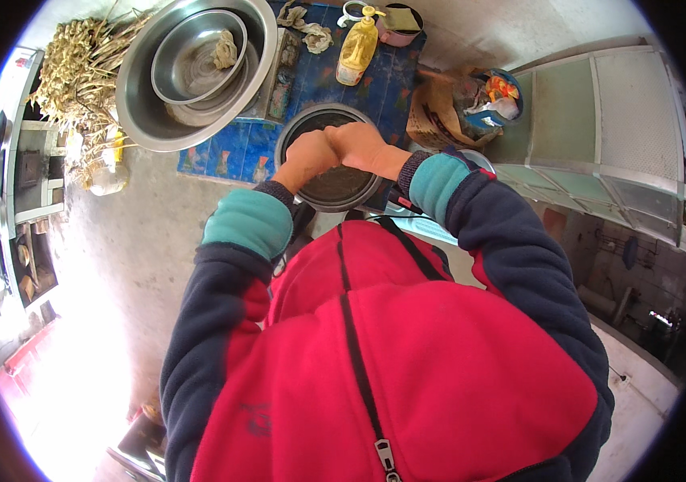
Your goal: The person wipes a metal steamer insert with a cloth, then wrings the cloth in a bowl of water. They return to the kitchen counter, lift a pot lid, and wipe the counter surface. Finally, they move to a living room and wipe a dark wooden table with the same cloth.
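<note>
My left hand (311,152) and my right hand (359,146) press together, knuckles inward, over a round dark metal basin (332,206). Murky water (340,185) shows inside it, below my wrists. Both hands are curled, and their fingers and palms face away from the camera. Whether they grip something between them is hidden. The basin sits at the near edge of a table with a blue patterned cover (222,156). Beyond my hands stands a yellow pump bottle (357,53).
At the left, a large steel basin (135,114) holds a smaller steel bowl (168,66) with a crumpled cloth (225,50). Another rag (317,38) lies behind. A pink pot (400,37), a paper bag (433,117) and a glass-doored cabinet (565,114) are at the right.
</note>
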`<state>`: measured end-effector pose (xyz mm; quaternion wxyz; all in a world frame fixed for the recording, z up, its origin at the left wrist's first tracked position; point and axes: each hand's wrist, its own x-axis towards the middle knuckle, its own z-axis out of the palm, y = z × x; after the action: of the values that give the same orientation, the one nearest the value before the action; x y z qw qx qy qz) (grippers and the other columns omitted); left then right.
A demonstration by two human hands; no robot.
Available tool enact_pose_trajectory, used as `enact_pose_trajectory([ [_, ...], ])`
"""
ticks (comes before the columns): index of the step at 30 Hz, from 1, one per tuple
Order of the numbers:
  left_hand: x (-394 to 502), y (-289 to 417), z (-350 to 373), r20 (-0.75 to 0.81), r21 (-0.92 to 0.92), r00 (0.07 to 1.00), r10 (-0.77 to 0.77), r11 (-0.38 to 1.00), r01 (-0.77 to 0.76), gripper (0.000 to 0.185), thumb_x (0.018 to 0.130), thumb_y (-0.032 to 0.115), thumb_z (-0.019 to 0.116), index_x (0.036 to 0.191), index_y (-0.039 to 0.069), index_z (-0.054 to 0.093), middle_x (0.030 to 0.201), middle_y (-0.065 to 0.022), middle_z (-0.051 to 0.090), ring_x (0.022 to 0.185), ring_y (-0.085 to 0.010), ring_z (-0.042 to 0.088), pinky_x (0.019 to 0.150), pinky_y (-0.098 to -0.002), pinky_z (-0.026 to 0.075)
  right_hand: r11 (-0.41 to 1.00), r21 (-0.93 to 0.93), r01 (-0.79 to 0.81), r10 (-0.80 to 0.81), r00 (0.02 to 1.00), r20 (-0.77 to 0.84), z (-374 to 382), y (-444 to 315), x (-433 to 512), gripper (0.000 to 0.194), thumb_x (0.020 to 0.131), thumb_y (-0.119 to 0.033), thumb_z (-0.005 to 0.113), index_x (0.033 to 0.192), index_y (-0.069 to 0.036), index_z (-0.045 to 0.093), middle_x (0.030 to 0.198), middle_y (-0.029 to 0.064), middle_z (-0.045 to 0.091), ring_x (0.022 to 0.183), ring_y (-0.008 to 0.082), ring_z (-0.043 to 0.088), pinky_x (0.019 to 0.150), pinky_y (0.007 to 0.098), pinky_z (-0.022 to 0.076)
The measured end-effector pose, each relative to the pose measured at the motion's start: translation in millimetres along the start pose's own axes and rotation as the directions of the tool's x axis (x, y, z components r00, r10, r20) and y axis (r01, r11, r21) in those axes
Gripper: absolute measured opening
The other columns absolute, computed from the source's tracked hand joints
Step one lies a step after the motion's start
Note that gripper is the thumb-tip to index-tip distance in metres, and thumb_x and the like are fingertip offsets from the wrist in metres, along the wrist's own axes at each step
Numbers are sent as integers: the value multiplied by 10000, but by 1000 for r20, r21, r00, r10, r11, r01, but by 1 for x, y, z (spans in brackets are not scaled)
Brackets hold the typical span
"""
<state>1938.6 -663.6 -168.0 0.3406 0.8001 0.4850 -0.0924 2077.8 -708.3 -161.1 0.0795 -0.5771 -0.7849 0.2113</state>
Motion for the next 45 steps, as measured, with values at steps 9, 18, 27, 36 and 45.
enact_pose_trajectory([
  [9,-9,1,-4,-125,257,975,186,955,-149,187,754,187,603,845,66,714,843,-209,694,812,-363,689,717,-458,549,989,142,-40,35,999,40,16,5,4,173,729,-205,609,745,-44,668,770,211,665,787,410,649,695,492,511],
  [18,-2,-14,-8,-210,441,883,420,847,-298,157,754,237,644,822,105,595,698,-140,670,677,-333,676,597,-441,524,900,397,-178,120,979,167,22,8,12,205,700,-230,650,704,-25,649,727,215,641,708,385,626,637,450,497],
  [27,-8,-21,8,-293,545,756,585,752,-371,200,753,231,658,879,123,548,773,-106,659,693,-287,678,568,-387,512,478,558,-679,152,689,708,25,24,18,143,694,-144,753,724,-56,645,547,5,473,434,144,445,398,278,402],
  [36,5,-26,-1,474,-454,852,-220,769,451,232,815,280,682,697,115,571,593,-30,549,404,-156,474,357,-316,329,965,210,156,-123,979,-162,-6,4,-26,838,651,-155,827,1385,-108,426,1342,223,470,1232,374,478,1024,433,403],
  [45,30,-12,-3,857,-500,443,263,632,592,382,857,283,596,584,206,340,512,85,226,367,-80,203,335,-251,181,971,62,229,-184,894,-409,-13,-8,-21,197,757,-145,665,908,-116,541,826,139,529,801,370,579,650,448,479],
])
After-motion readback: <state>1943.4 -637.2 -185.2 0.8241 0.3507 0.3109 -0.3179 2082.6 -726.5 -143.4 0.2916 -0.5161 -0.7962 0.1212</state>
